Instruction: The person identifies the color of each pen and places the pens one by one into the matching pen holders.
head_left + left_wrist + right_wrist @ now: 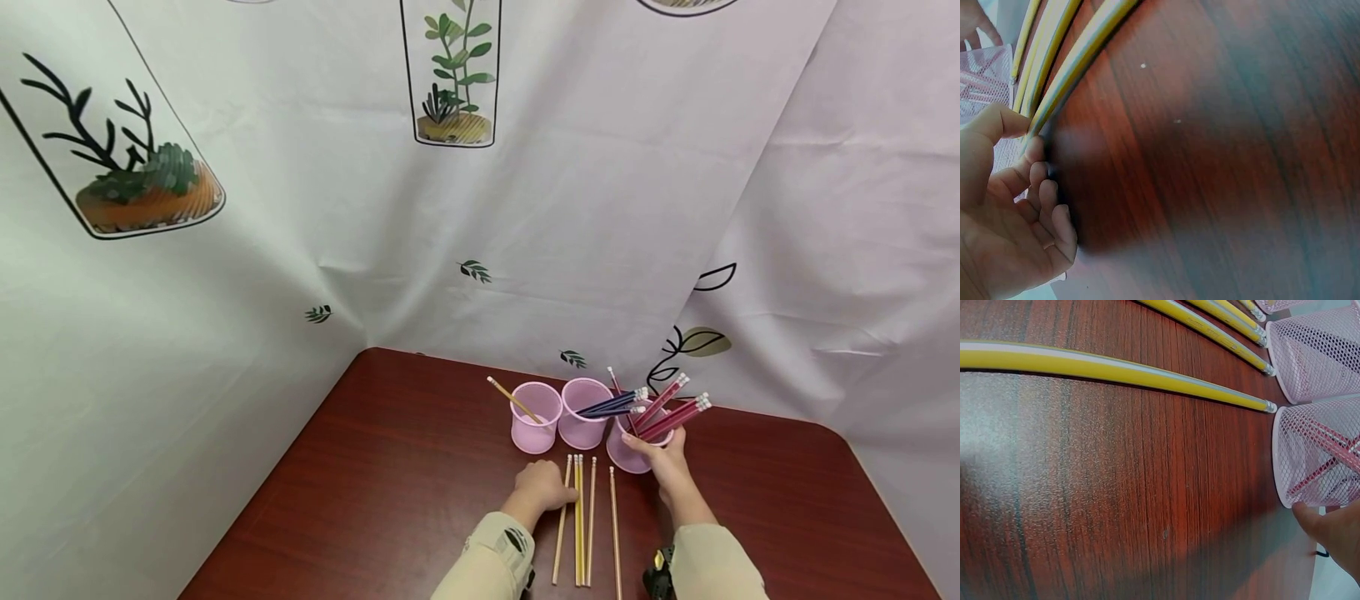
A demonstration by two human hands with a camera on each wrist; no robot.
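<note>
My left hand is low over the table, its thumb and index finger pinching a yellow pencil near one end. That pencil is the leftmost of several yellow pencils lying in a loose row. At the right, my right hand holds a pink mesh cup by its side, with the thumb at the cup's base rim in the right wrist view. Red pencils lean out of this cup, eraser ends up.
A middle pink cup holds dark blue pencils. The left pink cup has one yellow pencil leaning out. One pencil lies apart between my arms. Behind the brown table hangs a white printed cloth.
</note>
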